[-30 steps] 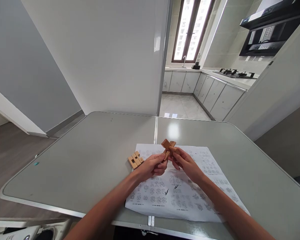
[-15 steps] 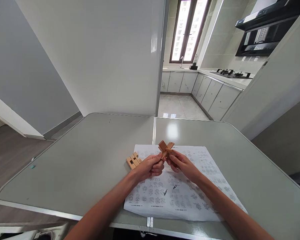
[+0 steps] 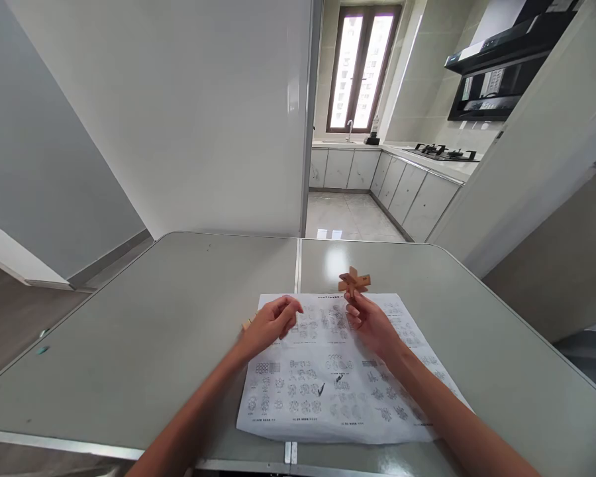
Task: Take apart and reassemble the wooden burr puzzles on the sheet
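Observation:
A brown wooden burr puzzle [image 3: 355, 281], made of crossing notched sticks, is held up in my right hand [image 3: 372, 322] by its lower end. My left hand [image 3: 274, 319] is apart from it, curled above the upper left part of the paper sheet [image 3: 322, 364], with nothing visible in its bent fingers. Partly hidden behind my left hand is a light wooden block piece [image 3: 248, 322] on the table. The sheet lies under both hands and bears printed diagrams and two dark check marks.
The grey folding table [image 3: 179, 318] has a metal seam down its middle and a rounded pale edge. A small green bit [image 3: 42, 350] lies near its left edge. Beyond the table are a white wall panel [image 3: 203, 119] and a kitchen with cabinets [image 3: 345, 169].
My left hand has let go of the wooden puzzle and moved left, in front of the block piece. My right hand now holds the puzzle alone, higher. The view has shifted slightly.

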### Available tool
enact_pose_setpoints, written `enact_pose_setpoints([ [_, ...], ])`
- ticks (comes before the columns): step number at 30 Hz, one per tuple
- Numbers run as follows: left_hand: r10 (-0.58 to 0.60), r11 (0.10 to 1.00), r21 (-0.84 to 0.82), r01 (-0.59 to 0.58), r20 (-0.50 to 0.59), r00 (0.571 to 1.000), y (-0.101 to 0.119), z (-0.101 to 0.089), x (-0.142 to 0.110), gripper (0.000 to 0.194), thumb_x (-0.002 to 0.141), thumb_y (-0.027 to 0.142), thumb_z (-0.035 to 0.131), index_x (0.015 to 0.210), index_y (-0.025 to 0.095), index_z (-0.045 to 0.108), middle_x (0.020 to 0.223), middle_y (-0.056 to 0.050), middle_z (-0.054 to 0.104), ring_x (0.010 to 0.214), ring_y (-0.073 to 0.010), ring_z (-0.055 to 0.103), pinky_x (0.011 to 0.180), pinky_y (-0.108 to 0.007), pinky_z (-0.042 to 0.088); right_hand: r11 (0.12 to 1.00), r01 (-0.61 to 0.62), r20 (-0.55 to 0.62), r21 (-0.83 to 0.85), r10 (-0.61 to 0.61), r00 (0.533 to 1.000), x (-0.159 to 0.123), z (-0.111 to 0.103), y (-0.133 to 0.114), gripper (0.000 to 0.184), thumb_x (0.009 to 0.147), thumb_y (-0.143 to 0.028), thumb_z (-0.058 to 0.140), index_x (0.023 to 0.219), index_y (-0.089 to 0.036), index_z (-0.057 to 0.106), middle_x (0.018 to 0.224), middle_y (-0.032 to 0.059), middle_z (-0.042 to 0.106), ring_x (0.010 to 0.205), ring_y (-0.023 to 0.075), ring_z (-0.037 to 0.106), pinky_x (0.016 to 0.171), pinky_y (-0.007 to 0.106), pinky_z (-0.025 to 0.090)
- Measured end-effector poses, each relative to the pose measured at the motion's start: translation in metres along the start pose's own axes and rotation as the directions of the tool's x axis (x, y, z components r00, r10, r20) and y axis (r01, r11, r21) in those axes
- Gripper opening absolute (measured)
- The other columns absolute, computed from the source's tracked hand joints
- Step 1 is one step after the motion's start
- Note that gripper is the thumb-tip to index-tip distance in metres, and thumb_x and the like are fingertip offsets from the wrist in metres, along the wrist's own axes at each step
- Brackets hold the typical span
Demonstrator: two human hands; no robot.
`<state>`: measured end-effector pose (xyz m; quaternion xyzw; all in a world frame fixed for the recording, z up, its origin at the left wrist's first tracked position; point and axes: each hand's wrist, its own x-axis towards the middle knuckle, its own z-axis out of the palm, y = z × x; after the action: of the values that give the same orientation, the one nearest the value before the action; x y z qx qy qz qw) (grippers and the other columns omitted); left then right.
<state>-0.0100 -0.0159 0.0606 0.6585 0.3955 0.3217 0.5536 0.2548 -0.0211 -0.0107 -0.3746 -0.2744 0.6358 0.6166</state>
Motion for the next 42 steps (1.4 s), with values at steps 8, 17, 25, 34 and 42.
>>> enact_pose_setpoints([
  [8,0.260,0.696,0.718,-0.018,-0.228,0.938,-0.037,-0.049,-0.034,0.063,0.083,0.059,0.075,0.132,0.023,0.056,0.139,-0.014,0.057,0.130,-0.0367,0.049,0.107,-0.052,0.043,0.964,0.156,-0.209,0.215,-0.111,0.972,0.017,-0.025,0.003,0.026,0.080,-0.026,0.085,0.099,-0.024,0.066,0.088,-0.0024,0.066,0.055,0.0062,0.050,0.045,0.017,0.048],
  [17,0.236,0.567,0.823,0.026,-0.192,0.953,-0.069,-0.057,-0.049,0.085,0.080,0.066,0.075,0.145,0.022,0.042,0.140,-0.017,0.057,0.130,-0.0381,0.054,0.109,-0.056,0.042,0.933,0.169,-0.302,0.319,-0.068,0.951,0.024,-0.035,0.001,0.013,0.090,-0.021,0.074,0.088,-0.022,0.062,0.080,-0.0038,0.068,0.050,0.0040,0.051,0.044,0.013,0.049],
  [25,0.264,0.593,0.805,0.023,-0.221,0.939,-0.070,-0.048,-0.043,0.059,0.090,0.052,0.070,0.137,0.021,0.049,0.126,-0.012,0.065,0.118,-0.0324,0.062,0.103,-0.049,0.050,0.935,0.144,-0.258,0.325,-0.059,0.964,0.022,-0.034,-0.003,0.020,0.088,-0.025,0.078,0.087,-0.021,0.058,0.076,-0.0054,0.063,0.050,0.0038,0.049,0.043,0.012,0.047],
  [34,0.351,0.634,0.770,-0.069,-0.207,0.913,-0.062,-0.042,-0.039,0.056,0.090,0.044,0.073,0.136,0.023,0.050,0.126,-0.011,0.062,0.118,-0.0310,0.062,0.099,-0.046,0.054,0.955,0.078,-0.214,0.286,-0.016,0.977,0.011,-0.016,-0.002,0.028,0.078,-0.024,0.083,0.082,-0.021,0.056,0.069,-0.0075,0.053,0.048,0.0042,0.042,0.038,0.014,0.039],
  [42,0.335,0.697,0.658,-0.285,0.052,0.941,-0.053,0.009,-0.003,0.068,0.082,0.037,0.084,0.138,0.025,0.048,0.123,-0.010,0.060,0.115,-0.0293,0.062,0.096,-0.045,0.057,0.799,0.250,0.266,-0.547,-0.118,0.957,-0.020,0.020,0.005,0.023,0.095,-0.045,0.068,0.097,-0.022,0.064,0.080,-0.0005,0.060,0.066,0.0139,0.054,0.058,0.027,0.047],
])
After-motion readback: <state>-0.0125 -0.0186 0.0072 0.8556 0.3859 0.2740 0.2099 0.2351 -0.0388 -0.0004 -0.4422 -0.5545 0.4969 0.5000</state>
